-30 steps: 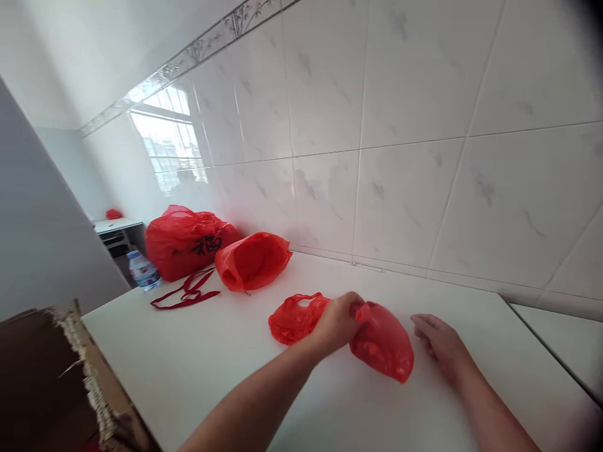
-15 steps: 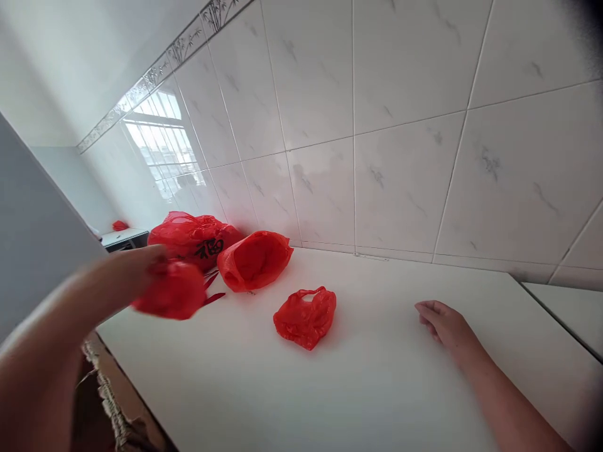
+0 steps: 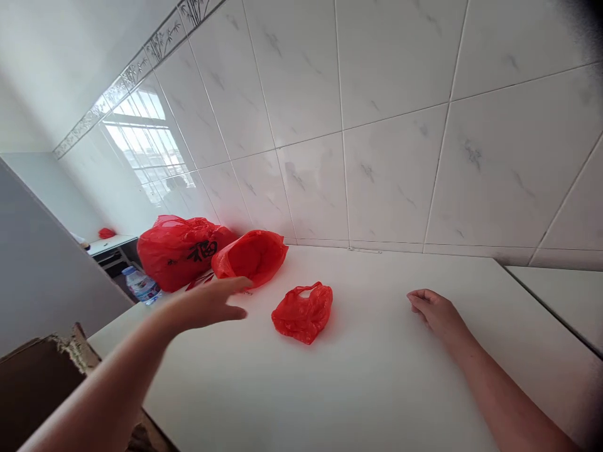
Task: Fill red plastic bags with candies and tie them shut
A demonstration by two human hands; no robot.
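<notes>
The left hand (image 3: 207,304) is now empty, open beside a red plastic bag (image 3: 249,257); the right hand (image 3: 436,312) lies half-closed on the tabletop (image 3: 358,364).

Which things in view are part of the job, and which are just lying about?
Part of the job: left hand, right hand, crumpled red plastic bag, open red plastic bag, full red bag with black print.
Just lying about: plastic water bottle, cardboard box.
</notes>
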